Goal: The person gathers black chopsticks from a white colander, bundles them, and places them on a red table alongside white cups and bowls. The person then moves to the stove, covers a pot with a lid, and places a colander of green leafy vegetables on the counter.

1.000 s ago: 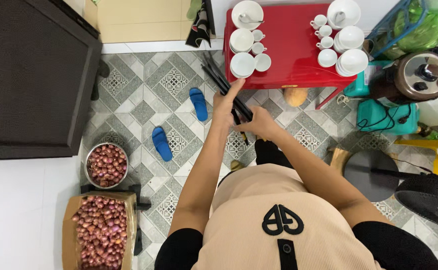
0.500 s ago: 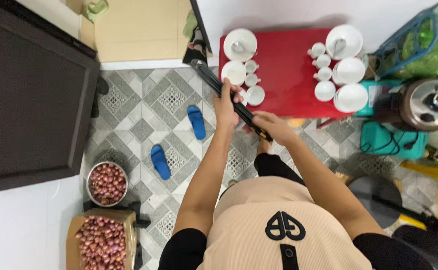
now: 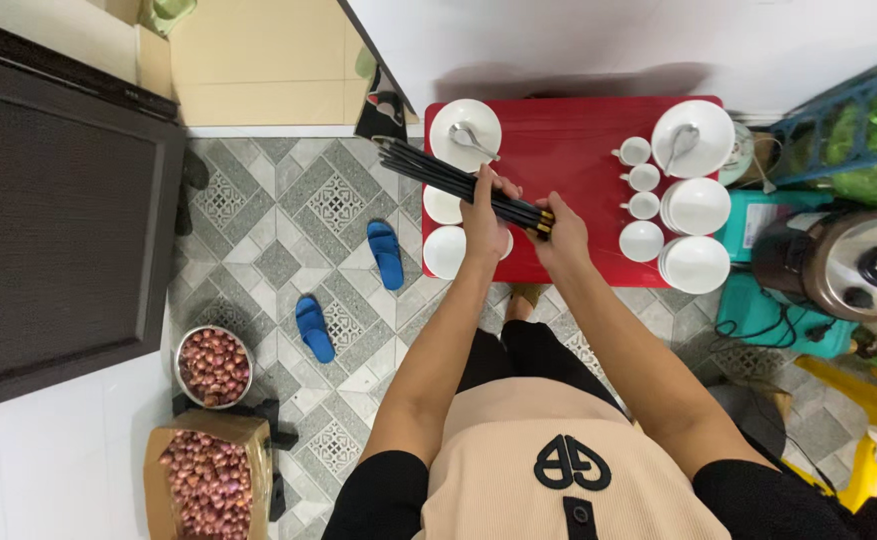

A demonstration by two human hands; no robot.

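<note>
Standing right by the red bench (image 3: 568, 130) here: the person has a bundle of black chopsticks (image 3: 453, 178) in both hands. The left hand (image 3: 485, 222) is wrapped around the middle of the bundle, and the right hand (image 3: 561, 237) is closed on the end with the yellowish bands. The sticks slant over the bench's left part, their far tips poking out past its left edge.

On the bench itself: a white bowl (image 3: 465, 128) at the back left corner with a metal spoon in it, and another bowl with spoon (image 3: 693, 139) at the back right corner. In front of that one sit two stacks of white bowls (image 3: 696, 235), and just left of them a line of small white cups (image 3: 641, 190); can't tell if anything's in those. More white bowls sit along the left edge, partly under the left hand.

Well off to the left of the bench, on the tiled floor, a metal bowl (image 3: 214, 366) and a cardboard box (image 3: 208, 480) are both full of small red onions. A pair of blue slippers (image 3: 385, 254) lies between those and the bench.
</note>
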